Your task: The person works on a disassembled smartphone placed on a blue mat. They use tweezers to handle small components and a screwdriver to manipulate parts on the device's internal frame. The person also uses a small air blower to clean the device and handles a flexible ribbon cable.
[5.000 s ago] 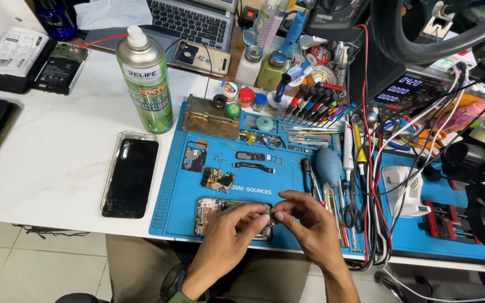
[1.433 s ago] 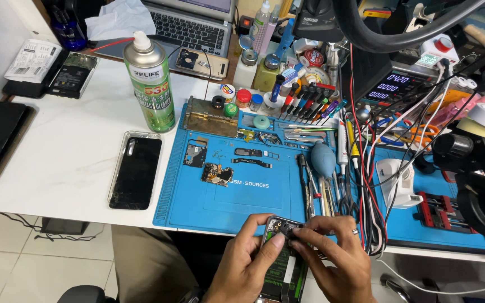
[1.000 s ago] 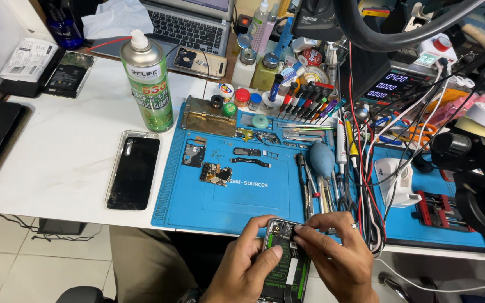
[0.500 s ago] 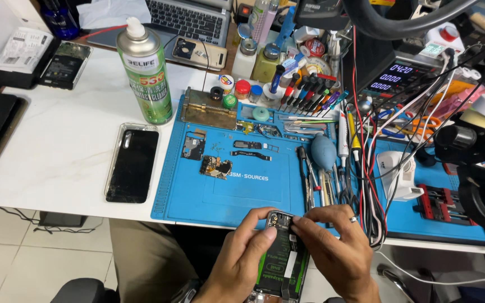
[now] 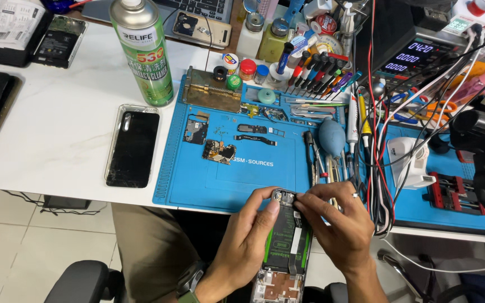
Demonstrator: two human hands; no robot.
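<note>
Left hand [image 5: 248,235] and right hand [image 5: 338,224] meet, fingertips pinched.

One view only — the head camera, worn high and tipped steeply down over the near edge of the bench [image 5: 57,151]. It faces forward across the blue mat [image 5: 225,179] toward the tools and the laptop at the far edge, which the top of the frame cuts off. It sits close: the hands [image 5: 304,224] fill the lower middle, with the person's lap and the tiled floor [image 5: 23,241] below — no second view shares the scene.
</note>
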